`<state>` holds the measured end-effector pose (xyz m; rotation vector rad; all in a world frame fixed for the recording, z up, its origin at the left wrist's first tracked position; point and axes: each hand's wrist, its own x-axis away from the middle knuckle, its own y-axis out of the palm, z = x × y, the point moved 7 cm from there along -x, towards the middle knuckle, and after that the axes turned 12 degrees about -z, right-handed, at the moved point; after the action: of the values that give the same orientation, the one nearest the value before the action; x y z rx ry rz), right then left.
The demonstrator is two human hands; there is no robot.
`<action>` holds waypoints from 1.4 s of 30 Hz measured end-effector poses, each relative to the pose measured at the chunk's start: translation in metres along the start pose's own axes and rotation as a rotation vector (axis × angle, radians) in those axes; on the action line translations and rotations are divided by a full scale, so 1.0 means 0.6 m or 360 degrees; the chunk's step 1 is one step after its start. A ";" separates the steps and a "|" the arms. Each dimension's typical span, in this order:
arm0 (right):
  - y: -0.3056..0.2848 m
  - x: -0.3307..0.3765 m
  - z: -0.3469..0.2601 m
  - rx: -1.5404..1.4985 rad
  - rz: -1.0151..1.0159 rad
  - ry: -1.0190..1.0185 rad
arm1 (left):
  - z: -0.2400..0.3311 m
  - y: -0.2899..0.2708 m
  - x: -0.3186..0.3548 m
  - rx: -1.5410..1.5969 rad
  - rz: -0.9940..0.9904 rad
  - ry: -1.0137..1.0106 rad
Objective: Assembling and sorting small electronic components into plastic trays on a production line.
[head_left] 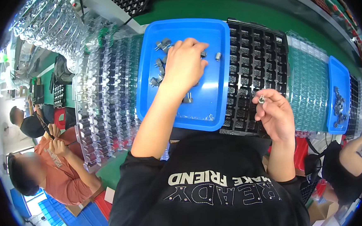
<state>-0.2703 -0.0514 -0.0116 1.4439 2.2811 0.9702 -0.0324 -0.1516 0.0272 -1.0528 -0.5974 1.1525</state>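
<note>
The left hand [184, 65] is reaching, fingers curled, among small grey metal parts [160, 66] in the shallow blue plastic tray [214, 107]; whether it is gripping one is hidden. Right of the tray, the right hand [274, 113] is pinching a small silver cylindrical part [262, 99] at its fingertips, lifted as if for inspection over the black gridded tray [254, 54].

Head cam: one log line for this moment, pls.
left hand: reaching among small grey metal parts in blue tray | right hand: pinching one small metal part over black grid tray
</note>
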 end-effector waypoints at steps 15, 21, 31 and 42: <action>0.015 0.029 -0.028 0.0386 -0.0001 -0.0231 | 0.019 0.037 0.043 0.1950 -0.0400 -0.0298; 0.036 0.040 -0.057 0.0899 0.0123 -0.0513 | 0.094 0.051 0.089 0.2691 -0.0663 -0.0021; 0.124 0.043 -0.101 0.1473 0.0124 -0.0977 | 0.136 0.034 0.116 0.2651 -0.0352 0.0124; 0.196 0.016 -0.121 0.2083 -0.0206 -0.1315 | 0.166 0.013 0.127 0.2564 -0.0563 0.0081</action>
<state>-0.2327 -0.0384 0.1212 1.5086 2.1624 -1.2302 -0.0931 -0.0449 0.0531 0.4052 0.2681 0.8785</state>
